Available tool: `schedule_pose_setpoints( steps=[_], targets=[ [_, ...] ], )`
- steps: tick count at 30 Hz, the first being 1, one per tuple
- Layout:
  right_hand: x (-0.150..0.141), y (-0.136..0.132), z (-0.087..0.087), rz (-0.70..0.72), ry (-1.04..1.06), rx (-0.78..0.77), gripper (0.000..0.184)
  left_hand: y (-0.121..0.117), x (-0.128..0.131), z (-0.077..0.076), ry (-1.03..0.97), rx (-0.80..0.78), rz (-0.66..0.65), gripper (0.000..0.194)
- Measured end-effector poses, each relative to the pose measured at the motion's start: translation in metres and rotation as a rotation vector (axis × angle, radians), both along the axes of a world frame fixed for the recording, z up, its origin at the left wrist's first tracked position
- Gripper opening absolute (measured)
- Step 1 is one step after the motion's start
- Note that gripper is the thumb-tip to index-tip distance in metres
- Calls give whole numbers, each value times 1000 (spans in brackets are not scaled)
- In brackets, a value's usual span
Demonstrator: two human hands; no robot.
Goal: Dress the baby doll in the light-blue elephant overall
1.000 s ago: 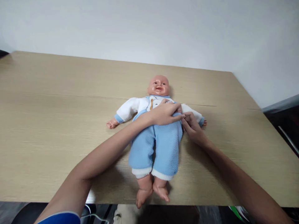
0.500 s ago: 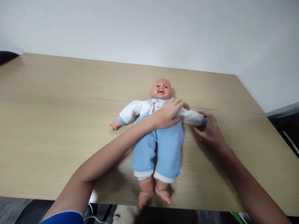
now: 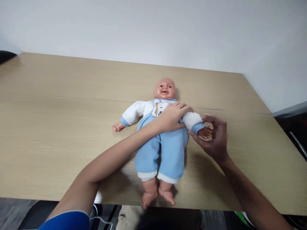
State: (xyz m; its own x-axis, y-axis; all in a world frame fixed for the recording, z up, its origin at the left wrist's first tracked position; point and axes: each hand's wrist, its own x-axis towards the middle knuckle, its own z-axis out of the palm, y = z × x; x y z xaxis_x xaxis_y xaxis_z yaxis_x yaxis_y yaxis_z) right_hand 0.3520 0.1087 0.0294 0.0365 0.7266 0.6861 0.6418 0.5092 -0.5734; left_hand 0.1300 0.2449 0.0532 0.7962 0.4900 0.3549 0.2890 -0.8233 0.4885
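Observation:
A bald baby doll [image 3: 160, 153] lies on its back, feet toward me, wearing a white top and fuzzy light-blue overalls. My left hand [image 3: 173, 116] reaches across its chest, fingers wrapped over the white sleeve [image 3: 192, 118] near the shoulder with the thumb below. At that sleeve's blue cuff, the doll's small hand [image 3: 205, 132] shows. My right hand [image 3: 217, 137] curves around this small hand in a C shape, fingers and thumb apart. Its fingertips are close to the sleeve; whether they touch is unclear. The doll's other arm [image 3: 130, 113] lies out to the left.
The doll rests on a light wooden table [image 3: 59, 134] with a seam across it, its feet near the front edge. A pale wall [image 3: 144, 32] stands behind. Dark objects show past the right edge [image 3: 294, 127], and a white cable [image 3: 102, 219] hangs below the front.
My right hand has loosened from around the doll's cuff and opened. The doll's sleeve has bent downward, and its small hand now shows. My left hand has stayed at the shoulder.

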Motion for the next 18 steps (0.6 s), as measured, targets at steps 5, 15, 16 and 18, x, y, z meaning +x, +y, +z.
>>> schedule_pose_setpoints(
  steps=[5, 15, 16, 18],
  targets=[
    [19, 7, -23, 38, 109, -58, 93, 10, -3, -10, -211, -87, 17, 41],
    [-8, 14, -40, 352, 252, -576, 66, 20, -18, -13, -715, -497, 123, 72],
    [-16, 16, -39, 380, 314, -600, 68, 18, -21, -12, -751, -552, 153, 76],
    [-31, 23, -37, 394, 432, -625, 70, 13, -27, -9, -822, -655, 235, 74]
  ],
)
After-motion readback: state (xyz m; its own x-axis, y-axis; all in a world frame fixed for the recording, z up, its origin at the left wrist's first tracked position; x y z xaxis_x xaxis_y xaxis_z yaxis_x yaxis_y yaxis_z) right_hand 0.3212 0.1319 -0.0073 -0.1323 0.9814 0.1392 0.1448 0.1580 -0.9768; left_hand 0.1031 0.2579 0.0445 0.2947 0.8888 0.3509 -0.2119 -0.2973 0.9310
